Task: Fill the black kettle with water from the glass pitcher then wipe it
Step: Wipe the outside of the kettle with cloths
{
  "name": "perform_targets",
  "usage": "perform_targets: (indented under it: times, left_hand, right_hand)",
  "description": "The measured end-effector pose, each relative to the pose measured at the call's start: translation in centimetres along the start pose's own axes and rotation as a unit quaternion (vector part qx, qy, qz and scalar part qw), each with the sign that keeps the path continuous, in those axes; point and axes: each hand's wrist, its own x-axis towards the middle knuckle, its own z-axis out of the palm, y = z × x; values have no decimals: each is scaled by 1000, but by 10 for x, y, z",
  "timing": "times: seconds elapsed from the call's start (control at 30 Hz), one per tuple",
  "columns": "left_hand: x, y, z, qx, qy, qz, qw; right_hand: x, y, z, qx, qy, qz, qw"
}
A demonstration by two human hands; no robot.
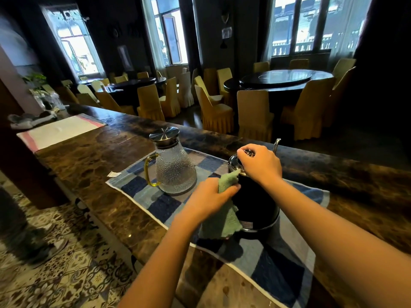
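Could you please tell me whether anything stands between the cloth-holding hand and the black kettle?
Nothing visible does. The left hand presses the soft green cloth straight onto the round black kettle; the textured glass pitcher stands apart on the left, and the right hand holds the kettle's top.

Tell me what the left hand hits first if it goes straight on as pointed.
The left hand holds the green cloth against the black kettle, so the kettle's side, apparently at once.
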Motion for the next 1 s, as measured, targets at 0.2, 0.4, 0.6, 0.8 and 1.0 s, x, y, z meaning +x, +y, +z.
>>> perform_targets:
  times: [0.2, 0.4, 0.6, 0.8, 1.0]
  left_hand:
    - [11, 21, -16, -65, -96, -80, 990]
    - [-3, 0, 11, -344, 12, -147, 927]
    - [-17, 3, 30, -133, 213, -32, 967]
    - [18, 11, 9, -53, 95, -75, 991]
    - [-20, -5, 57, -448, 312, -153, 824]
  right_hand:
    - [-1, 0, 3, -4, 6, 0, 1000]
    - [-4, -1, 2, -9, 6, 2, 1000]
    - [-4, -1, 3, -8, 14, 6, 1000]
    - [-2, 0, 4, -4, 21, 4, 1000]
    - [-2, 1, 4, -11, 25, 1, 1000]
